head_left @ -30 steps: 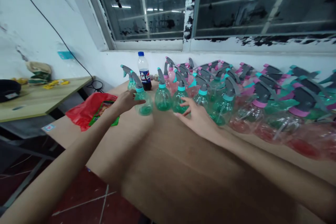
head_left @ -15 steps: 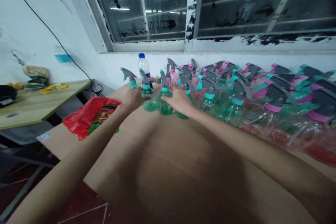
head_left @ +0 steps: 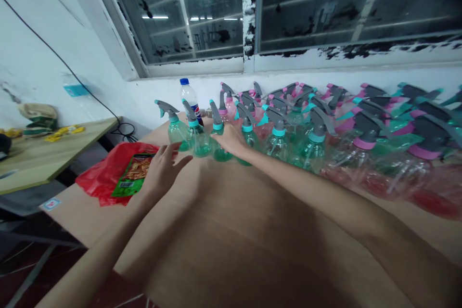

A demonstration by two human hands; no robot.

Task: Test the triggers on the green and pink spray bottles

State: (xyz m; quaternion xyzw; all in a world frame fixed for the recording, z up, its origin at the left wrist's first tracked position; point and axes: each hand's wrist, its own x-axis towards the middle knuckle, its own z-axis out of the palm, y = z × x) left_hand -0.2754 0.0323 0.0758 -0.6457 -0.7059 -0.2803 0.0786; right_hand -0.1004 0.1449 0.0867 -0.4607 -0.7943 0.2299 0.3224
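Note:
My right hand (head_left: 231, 140) is closed around the side of a green spray bottle (head_left: 220, 155) with a turquoise collar and a grey trigger head. Its thumb lies across the front of the bottle, and the other fingers are mostly hidden. To the left stand two more green spray bottles, one nearer (head_left: 199, 144) and one at the row's left end (head_left: 178, 131). My left hand (head_left: 164, 168) is open and holds nothing, its thumb and fingers apart, over the table just in front of the end bottle. Another green spray bottle (head_left: 251, 140) stands partly behind my right wrist.
Rows of pink and green spray bottles (head_left: 368, 127) fill the right side along the wall. A cola bottle (head_left: 187, 92) stands behind the green ones. Left lie a red plastic bag (head_left: 96, 175) and a snack packet (head_left: 126, 187) on the brown table (head_left: 202, 231).
My left hand has come away from the green bottles, back toward me and to the left. My right hand has moved left from beside the green bottles onto one of them. The view has shifted.

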